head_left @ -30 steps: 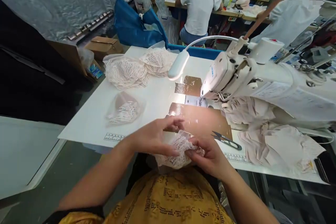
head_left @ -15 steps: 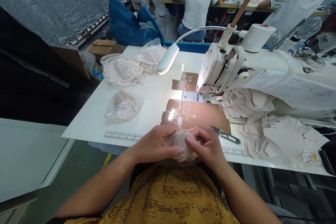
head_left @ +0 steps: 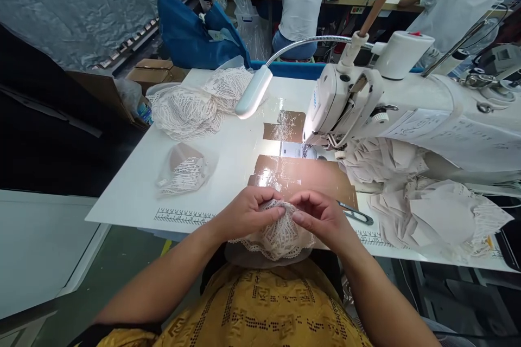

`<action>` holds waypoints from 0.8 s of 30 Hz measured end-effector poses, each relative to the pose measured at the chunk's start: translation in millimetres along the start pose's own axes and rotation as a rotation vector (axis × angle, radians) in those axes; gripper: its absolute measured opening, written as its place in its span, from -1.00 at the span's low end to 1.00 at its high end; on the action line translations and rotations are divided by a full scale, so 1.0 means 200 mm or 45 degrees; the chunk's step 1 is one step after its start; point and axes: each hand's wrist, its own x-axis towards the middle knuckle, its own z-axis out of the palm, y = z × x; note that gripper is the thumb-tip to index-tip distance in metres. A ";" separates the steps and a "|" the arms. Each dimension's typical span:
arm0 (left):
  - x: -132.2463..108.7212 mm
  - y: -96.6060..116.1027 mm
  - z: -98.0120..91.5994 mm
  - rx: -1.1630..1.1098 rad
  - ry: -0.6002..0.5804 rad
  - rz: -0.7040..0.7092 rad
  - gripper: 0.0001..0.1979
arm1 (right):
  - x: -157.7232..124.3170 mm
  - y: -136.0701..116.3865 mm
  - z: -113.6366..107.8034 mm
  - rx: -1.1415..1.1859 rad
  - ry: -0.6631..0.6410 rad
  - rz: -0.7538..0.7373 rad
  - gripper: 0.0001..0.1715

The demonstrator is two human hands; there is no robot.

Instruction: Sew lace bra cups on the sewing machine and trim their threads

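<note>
My left hand (head_left: 244,212) and my right hand (head_left: 321,217) both pinch a cream lace piece (head_left: 280,236) at the near edge of the white sewing table (head_left: 134,195). The lace hangs down between my hands, over my lap. Thread snips (head_left: 355,213) lie on the table just right of my right hand. The white sewing machine (head_left: 391,114) stands ahead to the right, with brown taped plates (head_left: 301,173) in front of its needle.
A lace pile (head_left: 195,105) lies at the far left of the table, a small bagged lace bundle (head_left: 185,171) nearer. Beige fabric pieces (head_left: 431,206) are heaped under the machine arm. A gooseneck lamp (head_left: 250,95) shines over the middle. Two people in white sit at benches behind.
The bunched lace has been spread out and raised a little between my hands. The view has shifted slightly; the table's things have not moved.
</note>
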 end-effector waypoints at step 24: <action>0.05 0.13 -0.32 -0.046 1.156 0.144 -0.83 | 0.01 -0.06 -0.23 -0.135 0.341 0.040 -0.74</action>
